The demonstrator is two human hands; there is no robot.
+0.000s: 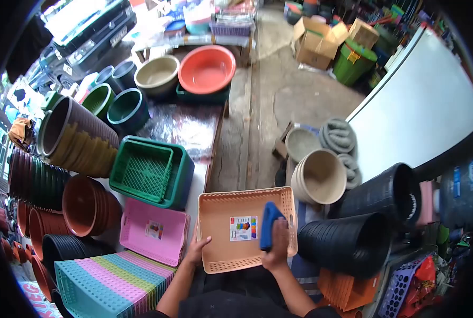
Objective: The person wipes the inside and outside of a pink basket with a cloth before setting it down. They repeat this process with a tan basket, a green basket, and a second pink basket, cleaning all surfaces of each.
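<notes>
A peach plastic basket [220,206] with a printed label [243,228] on its inner bottom is held in front of my body. My left hand [198,249] grips its left side, with the thumb over the rim. Inside the basket's right part, my right hand [277,246] holds a blue cloth [269,225], close to the label's right edge. The cloth hides part of the basket's bottom, and my right fingertips are partly hidden behind it.
Left of the basket are a pink basket [154,217], stacked coloured baskets [114,278] and green baskets [186,177]. Cream pots [321,175] and black pots [348,244] stand on the right. Basins [207,69] sit on the table ahead.
</notes>
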